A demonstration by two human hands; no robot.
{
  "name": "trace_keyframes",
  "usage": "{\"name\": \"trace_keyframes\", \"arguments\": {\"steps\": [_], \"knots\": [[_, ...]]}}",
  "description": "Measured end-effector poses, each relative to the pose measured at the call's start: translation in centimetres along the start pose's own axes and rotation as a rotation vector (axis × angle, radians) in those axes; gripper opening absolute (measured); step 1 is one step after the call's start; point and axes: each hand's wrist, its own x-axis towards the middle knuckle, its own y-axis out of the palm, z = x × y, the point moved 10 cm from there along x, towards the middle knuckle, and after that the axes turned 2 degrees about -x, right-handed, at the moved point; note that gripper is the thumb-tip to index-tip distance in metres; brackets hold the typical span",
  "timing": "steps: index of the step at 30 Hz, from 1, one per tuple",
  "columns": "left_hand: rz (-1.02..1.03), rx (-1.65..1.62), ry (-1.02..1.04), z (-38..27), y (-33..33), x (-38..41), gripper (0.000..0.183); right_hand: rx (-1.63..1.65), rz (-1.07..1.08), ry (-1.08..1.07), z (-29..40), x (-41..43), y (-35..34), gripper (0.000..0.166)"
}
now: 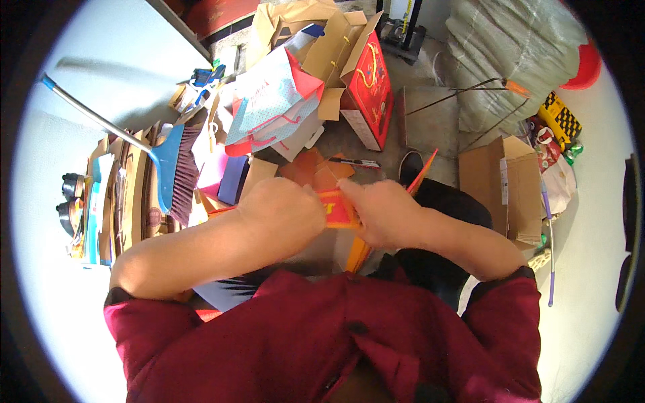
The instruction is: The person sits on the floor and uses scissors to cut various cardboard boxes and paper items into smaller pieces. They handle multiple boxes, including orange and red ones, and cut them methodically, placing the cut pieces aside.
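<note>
Between my two hands is a red and orange printed cardboard piece (338,210), perhaps part of a box. My left hand (284,207) grips its left side, the fingers closed and mostly hidden under the fist. On the right side my right hand (379,210) pinches the same piece, thumb on top. An orange flap (357,256) hangs below the right hand, and a thin red-orange edge (424,171) sticks up beyond it. On the floor past my hands lie brown cardboard scraps (307,169) and a utility knife (355,162).
Ahead stand a pale blue dotted paper bag (267,106) and a red gift box (370,93). A blue broom (169,166) leans at left against stacked flattened cardboard (133,186). At right are an open brown carton (504,189), a wire-handled metal dustpan (428,116) and a large woven sack (509,50).
</note>
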Motion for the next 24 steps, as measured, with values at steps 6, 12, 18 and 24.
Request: {"name": "trace_keyframes", "arguments": {"steps": [6, 12, 18, 24], "knots": [[0.171, -0.542, 0.042, 0.3, 0.4, -3.7, 0.012, 0.124, 0.103, -0.143, 3.5, -2.6, 1.3, 0.033], [0.143, -0.626, 0.01, 5.6, -0.3, 0.6, 0.022, 0.258, 0.225, -0.069, -0.3, 1.5, 0.3, 0.035], [0.005, -0.592, -0.139, 9.6, -0.9, 3.4, 0.036, 0.604, 0.134, 0.074, -2.7, 3.2, 0.4, 0.046], [-0.834, 0.016, -0.283, 12.7, -5.4, 0.9, 0.085, 0.854, -0.295, 0.086, -9.0, 2.8, -3.1, 0.038]]}}
